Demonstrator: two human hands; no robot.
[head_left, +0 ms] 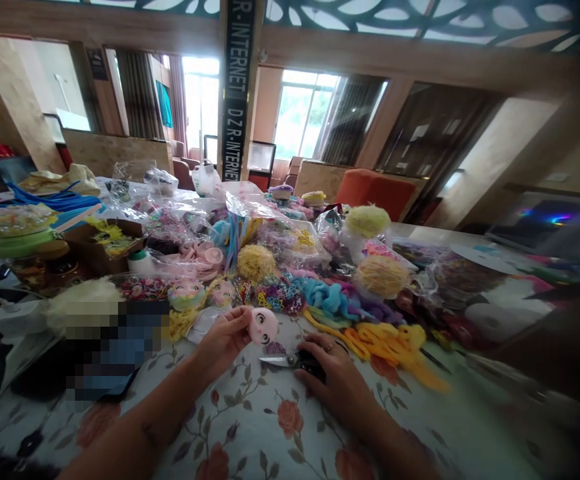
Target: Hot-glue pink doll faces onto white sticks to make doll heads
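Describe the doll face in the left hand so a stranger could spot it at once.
Start at the flowered tablecloth and go up to the left hand. Its fingertips pinch the doll face, a roundish pale-pink piece with big dark eyes. Unlike the other doll faces in the clutter behind, this one is held in a hand.

Pretty sure it's a makeshift craft workshop, lounge-style. There's scissors [277,361], a little doll face [264,327], plus fuzzy balls [256,263], bagged colorful bits [280,295] and yellow fluff [370,339] heaped on a flower-print surface [255,433]; behind it, a pillar [236,87] lettered "INTERNET", big windows [297,110], dark curtains [139,93] and an orange chair [377,191].
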